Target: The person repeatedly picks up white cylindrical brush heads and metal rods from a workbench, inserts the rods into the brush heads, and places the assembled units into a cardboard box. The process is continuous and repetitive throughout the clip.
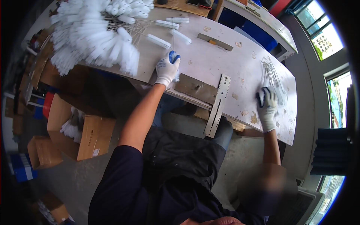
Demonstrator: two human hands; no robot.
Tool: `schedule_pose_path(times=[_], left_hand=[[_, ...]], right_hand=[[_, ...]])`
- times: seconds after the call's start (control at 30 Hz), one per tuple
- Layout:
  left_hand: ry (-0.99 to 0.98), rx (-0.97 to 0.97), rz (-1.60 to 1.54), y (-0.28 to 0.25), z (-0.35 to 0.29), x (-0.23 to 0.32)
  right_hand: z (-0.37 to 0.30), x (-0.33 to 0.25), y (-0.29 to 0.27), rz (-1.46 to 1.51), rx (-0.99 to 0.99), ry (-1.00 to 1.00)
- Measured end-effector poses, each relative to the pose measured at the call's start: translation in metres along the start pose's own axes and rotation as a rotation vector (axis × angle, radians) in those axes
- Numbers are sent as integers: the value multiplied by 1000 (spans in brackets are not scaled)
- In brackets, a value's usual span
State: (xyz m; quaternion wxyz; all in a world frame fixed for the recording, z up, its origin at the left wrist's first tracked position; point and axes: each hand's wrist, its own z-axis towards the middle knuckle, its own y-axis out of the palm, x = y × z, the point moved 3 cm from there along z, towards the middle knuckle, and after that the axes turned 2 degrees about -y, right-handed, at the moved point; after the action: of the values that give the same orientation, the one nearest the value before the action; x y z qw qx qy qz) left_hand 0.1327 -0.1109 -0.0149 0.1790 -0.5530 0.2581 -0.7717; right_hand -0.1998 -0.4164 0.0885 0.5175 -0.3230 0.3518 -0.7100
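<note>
My left hand (167,69), in a white glove with blue fingertips, is closed at the front edge of the table. A thin wire stem runs up from its fingers, and the white bristles of a brush (176,77) show just below them. At the table's right end, my right hand (267,108) is gloved the same way. Thumb and fingers stand apart, slightly blurred, beside a loose bundle of thin metal wires (273,77). Several white brushes (159,40) lie beyond my left hand. A perforated metal bar (218,105) crosses the table edge between my hands.
A large heap of white wire-stemmed brushes (90,37) covers the table's left end. A flat metal strip (215,42) lies toward the back. A metal plate (195,90) sits along the front edge. An open cardboard box (93,137) holding white brushes stands at lower left.
</note>
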Motion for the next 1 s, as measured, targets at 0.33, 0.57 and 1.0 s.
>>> schedule_pose_path(times=[0.33,0.57,1.0], left_hand=[[-316,-248,-916,-3,-10,28],[-552,-391,-1327,17,-21,72],[-584,-517,-1196,34,-30,100]], right_hand=[[59,-188,51,529,-64,-57],[94,-209,82,708,-291,197],[81,-170,138,1290,-450,569]])
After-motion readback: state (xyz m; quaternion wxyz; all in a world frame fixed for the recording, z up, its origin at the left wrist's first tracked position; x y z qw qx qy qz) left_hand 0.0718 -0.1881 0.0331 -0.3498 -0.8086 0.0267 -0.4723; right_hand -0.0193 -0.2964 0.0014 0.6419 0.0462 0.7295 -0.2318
